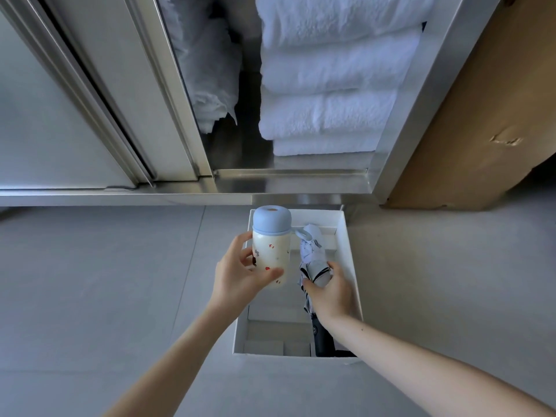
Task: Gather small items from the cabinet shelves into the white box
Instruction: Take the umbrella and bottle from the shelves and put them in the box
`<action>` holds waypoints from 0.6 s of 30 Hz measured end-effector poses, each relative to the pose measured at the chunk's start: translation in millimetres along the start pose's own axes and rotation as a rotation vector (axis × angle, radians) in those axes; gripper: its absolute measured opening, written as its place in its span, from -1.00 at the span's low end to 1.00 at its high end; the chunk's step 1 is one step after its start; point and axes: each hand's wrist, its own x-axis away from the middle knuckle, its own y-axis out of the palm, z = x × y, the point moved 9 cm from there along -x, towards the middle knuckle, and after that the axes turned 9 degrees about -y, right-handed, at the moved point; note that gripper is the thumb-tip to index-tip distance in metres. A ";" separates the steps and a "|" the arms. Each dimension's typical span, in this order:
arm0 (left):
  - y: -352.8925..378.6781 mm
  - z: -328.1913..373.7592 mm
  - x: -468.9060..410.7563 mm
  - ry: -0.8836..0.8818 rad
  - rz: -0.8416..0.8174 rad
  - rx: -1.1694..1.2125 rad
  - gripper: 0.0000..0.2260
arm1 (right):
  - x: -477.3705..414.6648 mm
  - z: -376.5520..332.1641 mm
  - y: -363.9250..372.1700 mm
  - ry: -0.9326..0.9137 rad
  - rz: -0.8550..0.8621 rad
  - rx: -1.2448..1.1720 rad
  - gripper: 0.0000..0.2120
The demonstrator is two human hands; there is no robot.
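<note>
A white box (pixel 350 251) stands open on the floor in front of the cabinet. My left hand (pixel 237 275) grips a cream bottle (pixel 271 251) with a pale blue cap and small cartoon prints, held upright over the box's left side. My right hand (pixel 331 291) is closed around a folded umbrella (pixel 313 257) with light patterned fabric and a black handle; it lies lengthwise along the right side of the box. White cardboard dividers show on the box's bottom.
The steel cabinet (pixel 288 182) is open just beyond the box, with a stack of folded white towels (pixel 331 85) on its shelf. A sliding door (pixel 99 94) covers its left part. A brown cardboard sheet (pixel 481 115) leans at the right. Grey floor surrounds the box.
</note>
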 end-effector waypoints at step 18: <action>15.9 3.9 2.0 0.007 -0.033 0.027 -0.40 | -12.1 -59.4 -40.0 -0.579 0.002 0.215 -0.54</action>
